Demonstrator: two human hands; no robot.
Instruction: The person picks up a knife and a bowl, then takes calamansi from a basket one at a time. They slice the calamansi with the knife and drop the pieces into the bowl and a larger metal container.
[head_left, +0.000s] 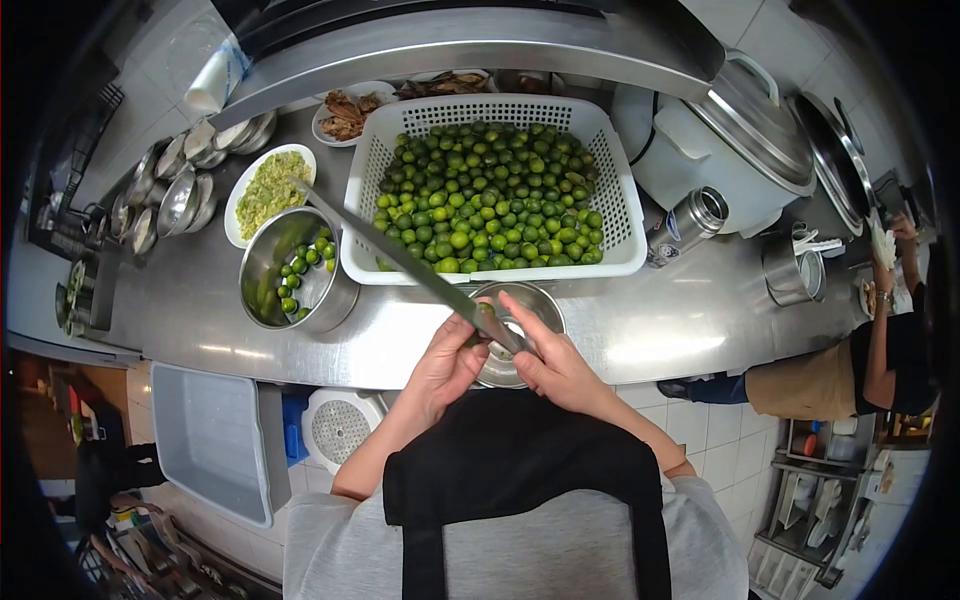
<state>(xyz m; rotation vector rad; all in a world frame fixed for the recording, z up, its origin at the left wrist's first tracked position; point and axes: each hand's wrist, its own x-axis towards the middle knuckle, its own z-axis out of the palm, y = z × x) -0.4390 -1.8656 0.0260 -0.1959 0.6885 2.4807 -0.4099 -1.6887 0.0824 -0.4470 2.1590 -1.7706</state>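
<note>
Over a small steel bowl (548, 305) at the counter's front edge, my left hand (447, 365) holds a small green lime (486, 309) between its fingers. My right hand (548, 362) grips a long knife (400, 257), whose blade crosses the lime and points up and to the left. Just beyond my hands stands a white perforated basket (493, 274) heaped with green limes (480, 200). To its left, a deep steel pot (345, 296) has several limes at its bottom. The blade hides part of the lime and of my left fingers.
A white plate of chopped green food (272, 195) is behind the pot. Steel bowls (180, 203) sit at the left. On the right are a thermos (690, 225), a steel container (785, 275) and a large lidded pot (750, 130). Another person (830, 365) works at far right.
</note>
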